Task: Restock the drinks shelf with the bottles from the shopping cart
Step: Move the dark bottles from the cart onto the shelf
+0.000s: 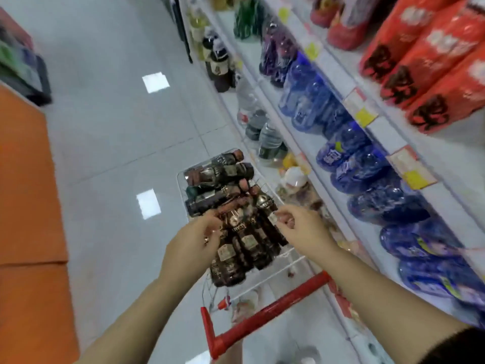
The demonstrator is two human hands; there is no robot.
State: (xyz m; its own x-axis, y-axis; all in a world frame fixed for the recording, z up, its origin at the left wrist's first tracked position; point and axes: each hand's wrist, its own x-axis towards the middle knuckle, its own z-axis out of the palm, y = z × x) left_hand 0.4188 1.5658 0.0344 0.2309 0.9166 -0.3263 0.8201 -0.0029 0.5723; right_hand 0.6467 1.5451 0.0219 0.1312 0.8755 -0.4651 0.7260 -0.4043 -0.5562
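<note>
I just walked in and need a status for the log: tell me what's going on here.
A person stands behind a white wire shopping cart with a red handle, beside the white drinks shelf. The left grip and right grip both reach down onto the dark brown plastic bottles piled in the cart. Blur hides whether either has closed on one. None looks lifted out yet. Blue plastic bottles fill the nearer shelf row.

Nothing could be read, since the labels on the dark bottles point(246, 243), the yellow shelf tags point(366, 115) and the black characters on the red packs point(425, 61) were all blurred.
</note>
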